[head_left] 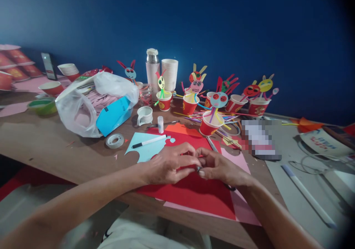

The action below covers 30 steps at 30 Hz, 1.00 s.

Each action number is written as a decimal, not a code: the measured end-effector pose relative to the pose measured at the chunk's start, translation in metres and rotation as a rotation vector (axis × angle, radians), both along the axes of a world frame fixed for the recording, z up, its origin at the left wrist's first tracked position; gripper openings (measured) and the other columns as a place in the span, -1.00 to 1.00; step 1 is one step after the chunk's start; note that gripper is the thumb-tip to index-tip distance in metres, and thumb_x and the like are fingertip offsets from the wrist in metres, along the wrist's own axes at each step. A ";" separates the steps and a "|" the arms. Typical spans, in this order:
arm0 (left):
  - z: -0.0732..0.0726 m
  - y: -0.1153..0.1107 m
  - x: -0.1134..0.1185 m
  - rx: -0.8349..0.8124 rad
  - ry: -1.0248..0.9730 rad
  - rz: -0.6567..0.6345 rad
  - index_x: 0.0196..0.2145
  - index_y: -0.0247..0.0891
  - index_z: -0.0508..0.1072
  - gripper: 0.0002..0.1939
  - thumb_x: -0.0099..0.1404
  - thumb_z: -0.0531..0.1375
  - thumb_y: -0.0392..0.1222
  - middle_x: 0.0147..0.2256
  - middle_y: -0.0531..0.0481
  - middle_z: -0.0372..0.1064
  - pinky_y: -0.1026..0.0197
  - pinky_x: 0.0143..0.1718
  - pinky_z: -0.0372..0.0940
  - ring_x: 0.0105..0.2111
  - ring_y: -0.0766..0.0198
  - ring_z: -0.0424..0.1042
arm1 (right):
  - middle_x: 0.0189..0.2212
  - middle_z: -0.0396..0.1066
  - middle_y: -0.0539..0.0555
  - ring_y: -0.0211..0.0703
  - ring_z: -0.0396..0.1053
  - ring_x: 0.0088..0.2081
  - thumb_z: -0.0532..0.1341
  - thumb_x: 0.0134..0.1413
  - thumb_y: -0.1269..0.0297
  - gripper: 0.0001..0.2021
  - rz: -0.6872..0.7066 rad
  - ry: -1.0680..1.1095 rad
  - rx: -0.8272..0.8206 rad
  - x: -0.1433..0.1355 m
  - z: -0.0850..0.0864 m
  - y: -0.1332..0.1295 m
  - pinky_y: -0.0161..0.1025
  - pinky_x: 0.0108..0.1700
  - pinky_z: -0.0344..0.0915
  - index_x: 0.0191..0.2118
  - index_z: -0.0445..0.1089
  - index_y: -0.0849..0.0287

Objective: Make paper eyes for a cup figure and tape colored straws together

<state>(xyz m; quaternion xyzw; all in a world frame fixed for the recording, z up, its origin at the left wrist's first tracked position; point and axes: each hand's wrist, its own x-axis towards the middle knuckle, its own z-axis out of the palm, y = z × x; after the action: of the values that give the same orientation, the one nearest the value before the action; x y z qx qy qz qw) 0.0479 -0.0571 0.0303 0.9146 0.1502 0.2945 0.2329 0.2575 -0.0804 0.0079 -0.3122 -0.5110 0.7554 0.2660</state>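
Over a sheet of red paper (205,199), my left hand (170,164) and my right hand (219,167) meet, fingertips pinched together. A small dark thing (199,169) shows at the fingertips, too small to name. Beneath my right hand lie what look like scissors (212,144), mostly covered; a blade and a dark handle stick out. Light blue paper (146,153) with round cutouts lies beyond my left hand, a black-and-white marker (149,141) across it. A small white-capped tube (160,125) stands just behind. Pink paper (242,206) shows under the red sheet.
Red paper cups with paper-faced figures (212,125) stand along the blue wall. Left are a plastic bag (74,112) of paper pieces, a tape roll (114,141) and a white mug (144,115). A flask (152,71) and stacked cups (169,75) rise behind. A white pen (307,195) lies right.
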 end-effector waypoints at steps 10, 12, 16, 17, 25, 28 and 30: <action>0.004 0.000 0.010 -0.140 -0.005 0.069 -0.40 -0.29 0.41 -0.89 0.13 0.08 -0.35 -0.24 -0.10 0.29 0.29 -0.27 0.22 -0.28 0.30 0.31 | -0.49 0.23 -0.06 -0.34 0.16 -0.48 0.25 -0.02 0.11 -0.67 -0.065 -0.033 0.110 0.000 -0.001 0.000 -0.35 -0.42 0.10 -0.18 0.23 0.16; 0.006 0.003 0.013 -0.401 -0.030 0.187 -0.44 -0.30 0.37 -0.93 0.08 0.10 -0.34 -0.32 -0.06 0.30 0.29 -0.33 0.23 -0.37 0.33 0.31 | -0.51 0.23 -0.04 -0.30 0.16 -0.46 0.17 0.04 0.04 -0.67 -0.183 -0.052 0.164 0.003 -0.002 0.002 -0.32 -0.40 0.11 -0.18 0.24 0.17; 0.010 0.010 0.016 -1.058 0.007 0.372 -0.50 -0.30 0.31 -0.96 0.02 0.11 -0.28 -0.61 0.08 0.21 0.34 -0.61 0.13 -0.63 0.40 0.19 | -0.50 0.22 -0.05 -0.30 0.15 -0.45 0.10 0.11 0.05 -0.74 -0.459 -0.162 0.285 0.007 -0.003 0.008 -0.31 -0.35 0.10 -0.24 0.28 0.15; 0.010 0.012 0.015 -1.149 0.011 0.385 -0.50 -0.30 0.31 -0.95 0.00 0.11 -0.27 -0.64 0.10 0.19 0.35 -0.65 0.10 -0.66 0.41 0.17 | -0.50 0.22 -0.05 -0.30 0.15 -0.45 0.12 0.10 0.07 -0.76 -0.494 -0.205 0.307 0.007 -0.002 0.008 -0.31 -0.35 0.10 -0.28 0.29 0.15; 0.011 0.015 0.020 -1.167 -0.004 0.368 -0.53 -0.31 0.34 -0.95 -0.05 0.13 -0.30 -0.68 0.13 0.17 0.41 -0.68 0.04 -0.67 0.45 0.16 | -0.49 0.27 -0.05 -0.28 0.20 -0.43 0.19 0.00 0.17 -0.83 -0.437 -0.416 0.355 -0.004 0.013 0.000 -0.33 -0.37 0.12 -0.40 0.32 0.17; 0.012 0.014 0.024 -1.145 0.010 0.378 -0.55 -0.31 0.33 -0.97 -0.05 0.13 -0.30 -0.69 0.13 0.18 0.42 -0.69 0.03 -0.69 0.47 0.15 | -0.51 0.27 -0.05 -0.28 0.19 -0.45 0.18 0.00 0.17 -0.83 -0.430 -0.443 0.370 -0.005 0.015 0.000 -0.33 -0.39 0.11 -0.41 0.32 0.17; 0.013 0.014 0.027 -1.144 0.010 0.388 -0.55 -0.31 0.33 -0.97 -0.04 0.12 -0.30 -0.69 0.13 0.18 0.42 -0.70 0.04 -0.70 0.47 0.15 | -0.51 0.28 -0.05 -0.28 0.19 -0.45 0.19 -0.01 0.17 -0.83 -0.442 -0.448 0.375 -0.004 0.012 0.001 -0.33 -0.40 0.10 -0.42 0.32 0.17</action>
<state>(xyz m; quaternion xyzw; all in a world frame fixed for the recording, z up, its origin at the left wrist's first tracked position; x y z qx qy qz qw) 0.0752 -0.0430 0.0428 0.6017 0.4499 0.1997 0.6290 0.2538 -0.0790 0.0203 -0.5186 -0.6064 0.4857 0.3568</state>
